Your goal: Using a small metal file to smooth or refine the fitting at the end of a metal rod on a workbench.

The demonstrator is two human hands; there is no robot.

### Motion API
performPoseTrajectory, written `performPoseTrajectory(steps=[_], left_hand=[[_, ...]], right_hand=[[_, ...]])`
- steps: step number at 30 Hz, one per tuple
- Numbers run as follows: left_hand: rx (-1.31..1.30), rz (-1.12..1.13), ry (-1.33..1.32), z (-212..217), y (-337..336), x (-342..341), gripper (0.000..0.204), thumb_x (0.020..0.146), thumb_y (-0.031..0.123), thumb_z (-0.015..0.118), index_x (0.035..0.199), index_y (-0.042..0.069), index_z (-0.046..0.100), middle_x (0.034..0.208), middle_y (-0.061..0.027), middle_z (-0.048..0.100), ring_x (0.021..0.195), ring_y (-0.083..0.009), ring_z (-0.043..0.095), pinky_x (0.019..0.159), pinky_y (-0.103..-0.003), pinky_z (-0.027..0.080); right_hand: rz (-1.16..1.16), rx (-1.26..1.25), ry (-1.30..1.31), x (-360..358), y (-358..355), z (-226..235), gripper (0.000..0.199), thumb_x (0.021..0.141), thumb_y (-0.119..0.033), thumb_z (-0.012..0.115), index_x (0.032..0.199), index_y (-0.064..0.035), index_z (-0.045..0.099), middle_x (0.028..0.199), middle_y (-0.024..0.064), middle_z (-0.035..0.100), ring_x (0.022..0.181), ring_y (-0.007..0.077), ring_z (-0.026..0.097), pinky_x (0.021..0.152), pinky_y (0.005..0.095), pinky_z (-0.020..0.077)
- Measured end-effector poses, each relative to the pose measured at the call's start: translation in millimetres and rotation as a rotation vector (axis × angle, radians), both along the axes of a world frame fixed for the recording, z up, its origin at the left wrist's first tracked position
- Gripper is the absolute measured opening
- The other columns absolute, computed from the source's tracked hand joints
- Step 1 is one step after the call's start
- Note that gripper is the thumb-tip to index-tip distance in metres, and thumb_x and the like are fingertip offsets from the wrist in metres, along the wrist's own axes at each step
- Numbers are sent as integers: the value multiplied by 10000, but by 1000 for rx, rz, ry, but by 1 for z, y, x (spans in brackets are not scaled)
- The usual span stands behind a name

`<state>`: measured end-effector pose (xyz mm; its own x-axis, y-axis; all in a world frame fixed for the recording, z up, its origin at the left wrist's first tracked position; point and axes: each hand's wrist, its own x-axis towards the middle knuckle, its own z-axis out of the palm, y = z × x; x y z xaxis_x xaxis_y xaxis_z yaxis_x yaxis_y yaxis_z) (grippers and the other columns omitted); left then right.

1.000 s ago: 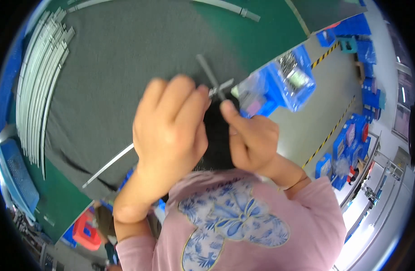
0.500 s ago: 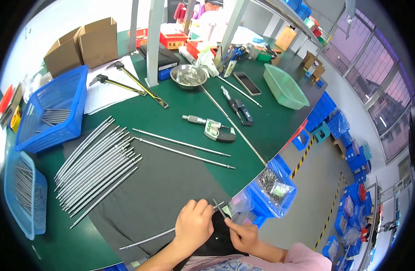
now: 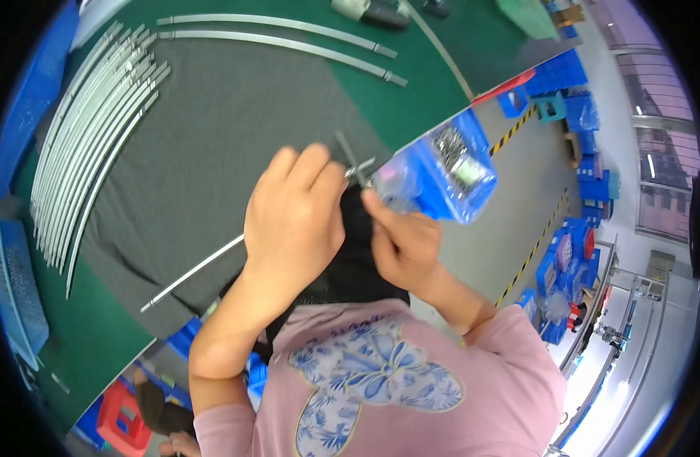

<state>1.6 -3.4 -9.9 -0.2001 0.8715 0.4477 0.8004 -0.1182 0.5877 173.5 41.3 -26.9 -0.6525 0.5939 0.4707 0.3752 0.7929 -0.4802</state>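
My left hand (image 3: 293,221) grips a long thin metal rod (image 3: 190,273) that runs down-left across a dark grey mat (image 3: 213,129). My right hand (image 3: 399,244) pinches a small metal part at the rod's upper end (image 3: 356,169), just beside my left fingertips. Both hands meet at the near edge of the green table (image 3: 433,84). What exactly sits between my right fingers is too small to tell.
A row of several similar rods (image 3: 83,145) lies at the left of the mat, two more rods (image 3: 289,34) at the top. A blue bin with small metal parts in a clear bag (image 3: 449,167) hangs at the table edge. Blue crates (image 3: 15,282) stand left.
The view swung from wide over the whole table back to close over my hands. My hands stay together on the rod's end, much as one second ago.
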Motion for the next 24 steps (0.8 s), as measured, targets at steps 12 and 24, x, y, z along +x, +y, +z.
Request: performPoseTrajectory(steps=[12, 24], left_hand=[[-1, 8, 17, 5, -5, -4, 149, 637, -20, 644, 748, 45, 569, 785, -61, 485, 706, -265, 483, 583, -370, 432], [30, -18, -4, 7, -4, -7, 187, 603, -36, 645, 761, 39, 580, 785, -58, 495, 699, -261, 477, 588, -363, 430]], right_hand=[[105, -144, -152, 8, 7, 45, 472, 699, 52, 591, 1163, -14, 648, 570, 79, 564, 416, 211, 523, 398, 331, 377], [97, -192, -181, -1, 5, 51, 467, 747, 84, 550, 1192, -26, 640, 536, 92, 490, 404, 239, 458, 429, 322, 330]])
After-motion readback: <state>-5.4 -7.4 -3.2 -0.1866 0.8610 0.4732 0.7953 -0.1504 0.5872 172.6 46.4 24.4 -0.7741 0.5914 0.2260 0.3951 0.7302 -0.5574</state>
